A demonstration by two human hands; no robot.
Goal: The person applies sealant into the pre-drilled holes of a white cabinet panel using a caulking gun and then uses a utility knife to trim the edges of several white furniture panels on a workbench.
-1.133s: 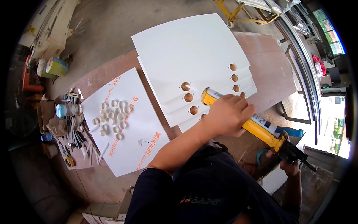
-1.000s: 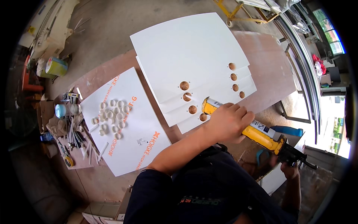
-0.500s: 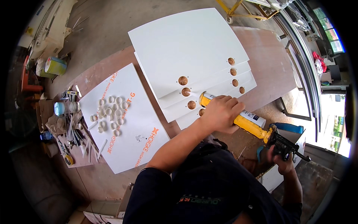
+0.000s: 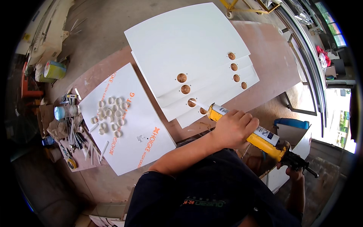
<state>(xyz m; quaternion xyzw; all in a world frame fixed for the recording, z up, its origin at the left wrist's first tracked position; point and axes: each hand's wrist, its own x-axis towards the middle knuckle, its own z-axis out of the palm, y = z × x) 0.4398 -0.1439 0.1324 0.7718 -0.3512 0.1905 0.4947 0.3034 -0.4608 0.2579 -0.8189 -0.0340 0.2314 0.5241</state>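
A yellow caulking gun (image 4: 266,150) with a white cartridge lies slantwise across my front. My left hand (image 4: 237,129) is wrapped around its barrel. At its black rear end, my right hand (image 4: 294,173) grips the handle and trigger, partly hidden by the mechanism. The thin pale nozzle (image 4: 200,103) points left, its tip at a round hole (image 4: 192,102) in one of the white panels (image 4: 185,41). These panels overlap in steps, and each visible step shows round brown-bottomed holes, such as the upper left hole (image 4: 182,78) and the upper right hole (image 4: 231,56).
Left of the stack, a printed white board (image 4: 132,155) carries several short white rings (image 4: 109,112). Beyond it lie a clear jar (image 4: 68,111), loose strips and a tape roll (image 4: 71,163). The brown worktable (image 4: 268,56) extends right. A blue-edged box (image 4: 293,124) stands by my right arm.
The nozzle tip has moved from the second left-column hole to the third, nearer me. Both hands and the caulking gun have shifted toward me and slightly right.
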